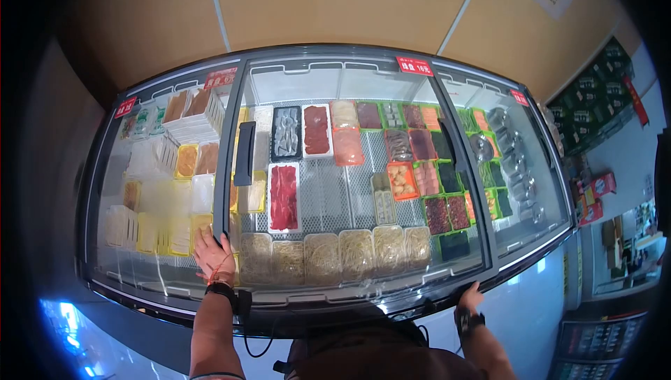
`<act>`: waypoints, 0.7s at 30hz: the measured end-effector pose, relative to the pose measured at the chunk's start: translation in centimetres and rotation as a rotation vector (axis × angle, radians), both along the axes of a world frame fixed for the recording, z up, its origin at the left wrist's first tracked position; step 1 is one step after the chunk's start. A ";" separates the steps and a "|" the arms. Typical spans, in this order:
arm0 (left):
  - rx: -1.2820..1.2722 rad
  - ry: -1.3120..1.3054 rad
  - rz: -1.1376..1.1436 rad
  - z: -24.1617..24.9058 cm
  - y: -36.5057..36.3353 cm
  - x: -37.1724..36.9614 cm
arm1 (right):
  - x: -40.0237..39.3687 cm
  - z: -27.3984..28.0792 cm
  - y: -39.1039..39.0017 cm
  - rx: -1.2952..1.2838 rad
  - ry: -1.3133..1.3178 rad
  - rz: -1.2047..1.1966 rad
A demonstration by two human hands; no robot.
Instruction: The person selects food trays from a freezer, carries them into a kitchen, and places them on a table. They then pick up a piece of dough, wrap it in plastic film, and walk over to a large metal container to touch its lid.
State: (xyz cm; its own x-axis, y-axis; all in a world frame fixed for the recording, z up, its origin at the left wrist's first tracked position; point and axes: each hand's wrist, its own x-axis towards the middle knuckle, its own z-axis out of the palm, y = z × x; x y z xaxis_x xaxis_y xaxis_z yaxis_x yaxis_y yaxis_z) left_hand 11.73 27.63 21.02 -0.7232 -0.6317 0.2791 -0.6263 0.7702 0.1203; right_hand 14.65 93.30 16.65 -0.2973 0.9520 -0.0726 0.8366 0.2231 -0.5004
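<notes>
A glass-topped display freezer (363,50) fills the view in front of me. My left hand (213,254) lies on its left glass panel with the fingers stretched out, beside a dark door frame (225,205). Over the front right edge is my right hand (470,297); its fingers are partly hidden, so what they grip cannot be made out. Under the glass are noodle packs (323,257) along the front, a tray of red meat (284,197) and a tray of grey pieces (286,132).
Black door handles (244,153) sit on the glass. Green-edged trays (447,212) and round bowls (521,177) lie to the right, white stacked packs (150,155) to the left. A tan wall (328,2) stands behind; green boxes (594,97) are at the right.
</notes>
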 end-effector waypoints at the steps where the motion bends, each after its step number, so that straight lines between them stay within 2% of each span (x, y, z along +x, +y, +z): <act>1: -0.004 -0.007 0.008 0.2 0.1 -0.1 | 0.8 2.5 -1.0 -0.310 0.085 0.027; 2: -0.005 -0.009 0.002 0.2 0.1 -0.1 | 2.1 5.8 -1.9 -0.624 0.163 0.055; 3: 0.000 -0.008 0.016 0.0 0.1 0.0 | 3.5 8.0 0.4 -1.033 0.047 0.238; 4: 0.004 0.002 0.008 -0.1 0.0 0.0 | 3.8 9.8 2.7 -1.250 -0.176 0.254; 5: 0.004 0.010 -0.005 -0.1 -0.1 0.0 | 3.4 11.7 4.6 -1.359 -0.382 0.370; 7: 0.037 -0.008 0.014 0.5 0.0 -0.2 | 0.8 16.6 5.6 -1.134 -0.579 0.576; 9: 0.079 -0.030 0.022 0.8 0.5 -0.1 | -2.6 17.3 9.9 -0.889 -0.401 0.657; 11: 0.054 -0.027 0.017 0.2 0.0 -0.1 | -7.9 20.0 10.4 -0.821 -0.076 1.017; 12: 0.071 -0.009 0.001 0.0 -0.3 0.0 | -12.0 20.9 9.7 -0.638 -0.139 1.130; 13: 0.091 0.012 -0.025 -0.2 -0.6 0.0 | -15.1 21.5 7.6 -0.691 -0.071 0.901; 14: 0.096 0.017 -0.044 -0.5 -0.8 0.0 | -18.3 21.2 7.2 -0.672 -0.046 0.949; 15: 0.099 0.021 -0.054 -0.6 -0.8 0.0 | -21.2 21.9 4.9 -0.646 -0.060 0.892; 17: 0.086 0.019 -0.035 -0.2 -0.4 -0.1 | -26.7 18.2 4.7 -0.698 0.040 1.025; 19: 0.098 0.056 -0.033 -0.3 -0.7 0.2 | -32.0 12.7 4.1 -0.390 0.039 1.189; 20: 0.090 0.044 -0.043 -0.3 -0.9 0.3 | -34.2 9.3 3.8 -0.390 0.051 1.193; 21: 0.086 0.034 -0.053 -0.5 -0.9 0.1 | -36.2 6.0 3.4 -0.275 0.147 1.223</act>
State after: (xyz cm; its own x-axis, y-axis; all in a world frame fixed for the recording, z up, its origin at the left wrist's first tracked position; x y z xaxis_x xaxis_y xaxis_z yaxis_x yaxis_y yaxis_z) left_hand 11.85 26.77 20.54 -0.7472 -0.6154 0.2508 -0.5794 0.7881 0.2076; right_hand -21.53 96.75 22.60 -0.9933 0.0085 -0.1153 0.0899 0.6844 -0.7235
